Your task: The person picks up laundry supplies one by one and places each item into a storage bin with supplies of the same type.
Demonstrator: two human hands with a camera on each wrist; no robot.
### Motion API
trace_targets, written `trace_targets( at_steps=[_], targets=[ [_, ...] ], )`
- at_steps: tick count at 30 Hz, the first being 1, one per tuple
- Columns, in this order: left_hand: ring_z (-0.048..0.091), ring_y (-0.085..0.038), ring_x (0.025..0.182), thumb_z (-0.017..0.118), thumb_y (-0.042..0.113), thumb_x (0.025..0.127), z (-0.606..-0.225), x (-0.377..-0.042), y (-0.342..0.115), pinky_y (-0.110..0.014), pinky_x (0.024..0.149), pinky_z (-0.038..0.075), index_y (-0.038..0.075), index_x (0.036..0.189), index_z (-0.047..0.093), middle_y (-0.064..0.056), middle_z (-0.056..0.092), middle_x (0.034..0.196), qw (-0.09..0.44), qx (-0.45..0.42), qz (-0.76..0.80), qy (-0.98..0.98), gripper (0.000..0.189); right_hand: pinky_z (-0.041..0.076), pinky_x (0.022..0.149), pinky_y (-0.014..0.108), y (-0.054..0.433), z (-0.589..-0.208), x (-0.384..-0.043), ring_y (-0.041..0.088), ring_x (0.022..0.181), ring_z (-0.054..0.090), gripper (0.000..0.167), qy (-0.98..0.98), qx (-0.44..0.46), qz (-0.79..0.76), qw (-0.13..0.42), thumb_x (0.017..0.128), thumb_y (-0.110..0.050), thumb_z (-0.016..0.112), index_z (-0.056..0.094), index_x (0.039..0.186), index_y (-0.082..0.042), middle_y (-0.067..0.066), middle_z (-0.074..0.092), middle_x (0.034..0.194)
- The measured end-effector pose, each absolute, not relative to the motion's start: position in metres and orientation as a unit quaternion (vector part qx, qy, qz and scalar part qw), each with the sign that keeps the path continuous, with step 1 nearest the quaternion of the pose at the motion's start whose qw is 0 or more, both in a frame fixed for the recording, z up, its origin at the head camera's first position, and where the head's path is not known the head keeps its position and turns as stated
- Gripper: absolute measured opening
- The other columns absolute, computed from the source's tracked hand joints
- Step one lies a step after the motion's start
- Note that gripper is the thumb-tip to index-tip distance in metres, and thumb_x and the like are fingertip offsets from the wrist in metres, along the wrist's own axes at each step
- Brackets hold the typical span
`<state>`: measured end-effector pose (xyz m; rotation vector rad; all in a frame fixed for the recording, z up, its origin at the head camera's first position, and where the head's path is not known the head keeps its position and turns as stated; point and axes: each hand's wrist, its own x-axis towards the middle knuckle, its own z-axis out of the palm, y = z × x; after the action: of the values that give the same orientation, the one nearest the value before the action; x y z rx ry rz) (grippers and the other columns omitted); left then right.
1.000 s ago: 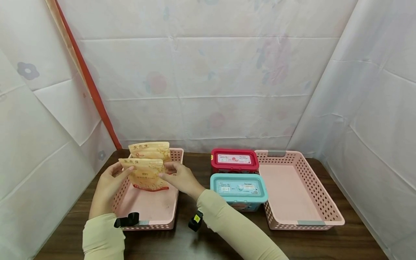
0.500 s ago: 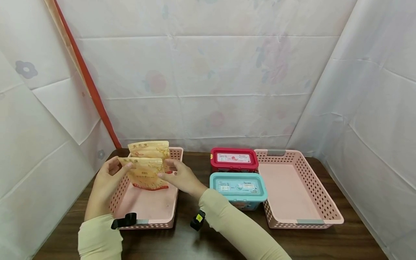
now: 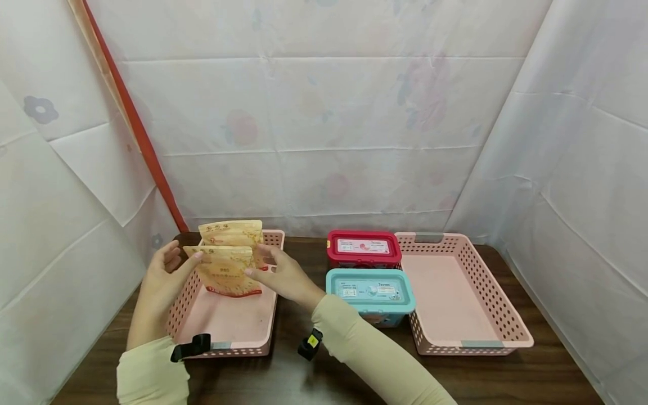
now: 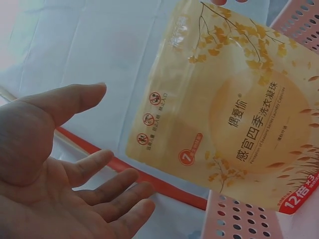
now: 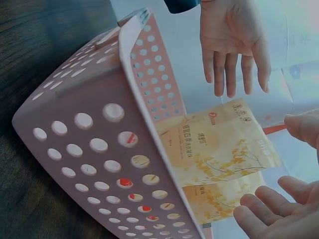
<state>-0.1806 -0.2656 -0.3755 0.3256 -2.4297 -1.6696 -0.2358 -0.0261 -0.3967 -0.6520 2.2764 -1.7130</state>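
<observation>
Two yellow pouches of laundry capsules stand upright in the far part of the left pink basket [image 3: 228,323], the front pouch [image 3: 225,271] before the back pouch [image 3: 233,232]. My left hand [image 3: 161,281] is at the front pouch's left side; in the left wrist view, a gap separates its spread fingers from the pouch. On the other side, my right hand [image 3: 286,278] is beside the pouches' right edges. Its fingers [image 5: 271,201] are loosely extended in the right wrist view and grip nothing. The basket's perforated wall hides the lower pouches there.
A red lidded box [image 3: 364,247] and a teal lidded box [image 3: 372,292] stand mid-table, one behind the other. Right of them lies a second pink basket [image 3: 455,304]. White patterned sheets [image 3: 324,129] enclose the dark wooden table [image 3: 354,382] at back and sides.
My left hand has let go of the front pouch's left edge and drawn back to the left. The right hand's fingers have loosened at the right edge. The pouches stay in place.
</observation>
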Motion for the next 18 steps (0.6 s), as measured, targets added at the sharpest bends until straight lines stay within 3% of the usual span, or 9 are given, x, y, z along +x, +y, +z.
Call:
trace_targets(
  at_steps=[7, 13, 18],
  targets=[
    [0.013, -0.046, 0.147, 0.061, 0.048, 0.098, -0.370, -0.173, -0.262, -0.062, 0.116, 0.017, 0.009, 0.162, 0.007, -0.025, 0.009, 0.163, 0.110, 0.088, -0.545, -0.827, 0.092, 0.043, 0.107, 0.041, -0.021, -0.391, -0.232, 0.018, 0.130, 0.050, 0.068, 0.782, -0.228, -0.572, 0.094, 0.093, -0.042, 0.072, 0.044, 0.151, -0.019, -0.002, 0.050, 0.147],
    [0.016, -0.048, 0.146, 0.061, 0.045, 0.098, -0.366, -0.167, -0.259, -0.063, 0.115, 0.018, 0.007, 0.161, 0.009, -0.028, 0.012, 0.161, 0.125, 0.079, -0.532, -0.834, 0.091, 0.041, 0.109, 0.036, -0.018, -0.389, -0.230, 0.009, 0.128, 0.050, 0.064, 0.785, -0.244, -0.564, 0.080, 0.093, -0.041, 0.072, 0.045, 0.150, -0.026, -0.009, 0.050, 0.143],
    [0.022, -0.048, 0.143, 0.062, 0.043, 0.099, -0.364, -0.165, -0.257, -0.063, 0.114, 0.021, 0.006, 0.161, 0.011, -0.028, 0.016, 0.160, 0.128, 0.072, -0.533, -0.833, 0.089, 0.042, 0.108, 0.038, -0.013, -0.385, -0.226, 0.011, 0.128, 0.050, 0.067, 0.790, -0.256, -0.553, 0.071, 0.092, -0.044, 0.072, 0.044, 0.150, -0.026, -0.010, 0.050, 0.142]
  ],
)
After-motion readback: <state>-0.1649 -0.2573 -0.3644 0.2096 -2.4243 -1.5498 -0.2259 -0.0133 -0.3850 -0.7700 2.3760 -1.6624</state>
